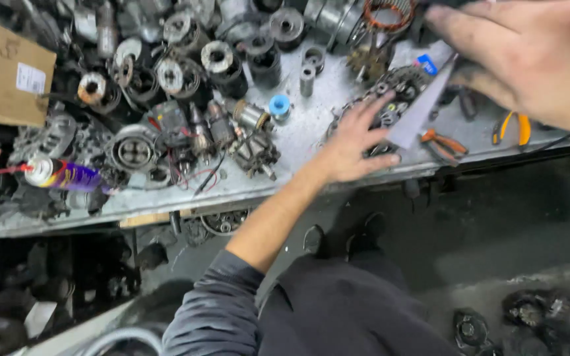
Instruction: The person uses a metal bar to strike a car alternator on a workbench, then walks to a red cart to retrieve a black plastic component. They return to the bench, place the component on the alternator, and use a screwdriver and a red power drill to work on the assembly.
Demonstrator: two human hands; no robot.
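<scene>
Left hand (pixel 354 146) pressed flat, fingers spread, steadying the round rectifier plate (pixel 390 92) on the worktop (pixel 298 142); right hand (pixel 529 53) loosely pinching a paper sheet (pixel 420 112) over that plate.

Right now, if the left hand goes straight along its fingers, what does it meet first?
Likely the round metal part just past the left hand, whose fingertips already seem to reach its edge; depth is unclear.

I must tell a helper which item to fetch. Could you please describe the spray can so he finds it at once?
Look at the metal workbench, at its left end below the cardboard box. The spray can lies on its side among grey motor parts. It alone is purple, with a thin red straw on its nozzle.
</scene>
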